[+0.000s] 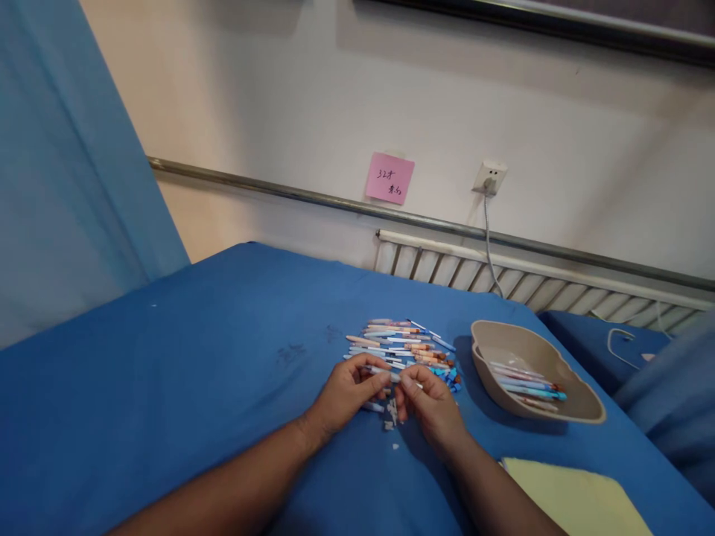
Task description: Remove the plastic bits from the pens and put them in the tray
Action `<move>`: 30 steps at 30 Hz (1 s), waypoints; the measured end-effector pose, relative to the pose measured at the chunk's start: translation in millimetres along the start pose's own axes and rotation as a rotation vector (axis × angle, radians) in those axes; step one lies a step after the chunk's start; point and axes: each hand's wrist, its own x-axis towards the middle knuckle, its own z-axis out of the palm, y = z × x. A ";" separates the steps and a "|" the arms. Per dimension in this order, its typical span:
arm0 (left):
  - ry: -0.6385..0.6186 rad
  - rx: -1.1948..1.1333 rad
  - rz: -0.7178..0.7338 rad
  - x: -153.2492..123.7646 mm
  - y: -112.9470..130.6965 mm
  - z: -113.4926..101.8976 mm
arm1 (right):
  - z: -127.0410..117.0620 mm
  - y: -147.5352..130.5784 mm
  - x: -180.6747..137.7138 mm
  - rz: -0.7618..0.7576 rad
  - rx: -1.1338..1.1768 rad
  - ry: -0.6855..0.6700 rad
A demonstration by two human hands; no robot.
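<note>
My left hand (349, 391) and my right hand (430, 406) meet over the blue table cover (195, 357), fingers pinched together on a thin white pen (385, 370) held between them. Just beyond the hands lies a pile of pens (405, 344) in blue, orange and white. A few small white parts (391, 417) lie on the cloth under my hands. To the right stands a beige tray (581, 406) with several pens inside.
A yellow sheet (575, 499) lies at the near right corner. Behind the table are a wall rail, a radiator (530, 279), a pink note (389, 179) and a socket with a cable (490, 179). A blue curtain (61, 164) hangs at left.
</note>
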 end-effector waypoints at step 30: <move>-0.380 0.788 0.093 -8.5 6.7 47.1 | -55.9 -77.3 -2.5 -0.127 0.522 0.291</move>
